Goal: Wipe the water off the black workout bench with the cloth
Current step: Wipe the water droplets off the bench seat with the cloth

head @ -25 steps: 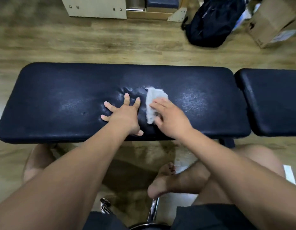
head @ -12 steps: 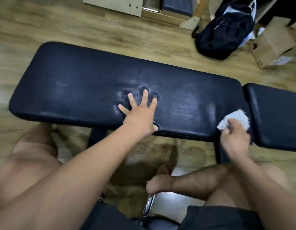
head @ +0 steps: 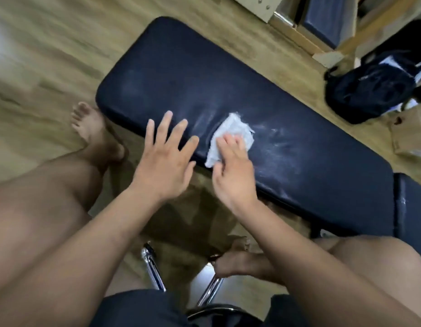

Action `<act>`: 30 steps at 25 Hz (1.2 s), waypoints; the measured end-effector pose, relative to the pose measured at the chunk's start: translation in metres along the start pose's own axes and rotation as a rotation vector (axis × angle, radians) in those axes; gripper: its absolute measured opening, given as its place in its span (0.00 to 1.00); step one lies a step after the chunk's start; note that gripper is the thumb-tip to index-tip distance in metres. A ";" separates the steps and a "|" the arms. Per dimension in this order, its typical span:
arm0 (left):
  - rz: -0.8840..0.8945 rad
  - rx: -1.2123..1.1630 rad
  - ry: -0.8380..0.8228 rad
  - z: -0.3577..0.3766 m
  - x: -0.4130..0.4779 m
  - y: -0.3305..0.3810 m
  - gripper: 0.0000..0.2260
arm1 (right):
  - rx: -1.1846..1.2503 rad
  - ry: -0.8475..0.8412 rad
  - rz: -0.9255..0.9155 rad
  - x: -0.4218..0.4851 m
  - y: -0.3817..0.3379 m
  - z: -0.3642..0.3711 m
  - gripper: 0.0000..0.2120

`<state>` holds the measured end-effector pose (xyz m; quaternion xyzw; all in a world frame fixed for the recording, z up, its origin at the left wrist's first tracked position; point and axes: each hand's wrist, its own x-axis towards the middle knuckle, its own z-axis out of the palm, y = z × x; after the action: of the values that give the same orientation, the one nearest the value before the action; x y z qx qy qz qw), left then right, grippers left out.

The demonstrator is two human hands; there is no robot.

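While the black bench shows pale wet streaks beside the cloth, left hand spreads its fingers wide at the near edge; right hand presses flat fingers on the crumpled cloth mid-pad. Risk: small wad may smear water, missing streaks beyond.
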<state>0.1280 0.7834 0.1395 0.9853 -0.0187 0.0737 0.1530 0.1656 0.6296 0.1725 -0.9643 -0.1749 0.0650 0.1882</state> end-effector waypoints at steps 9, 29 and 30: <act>-0.612 0.061 0.298 -0.024 0.002 -0.091 0.21 | -0.069 -0.144 -0.481 0.136 -0.158 0.080 0.14; 0.060 0.447 -0.388 -0.005 0.017 0.106 0.37 | -0.082 0.108 -0.013 -0.084 0.251 -0.074 0.25; 0.070 0.450 -0.385 -0.004 0.017 0.107 0.37 | -0.087 0.113 0.038 -0.094 0.267 -0.081 0.25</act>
<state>0.1384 0.6828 0.1775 0.9890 -0.0646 -0.1071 -0.0784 0.1774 0.3369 0.1498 -0.9768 -0.1486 0.0064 0.1542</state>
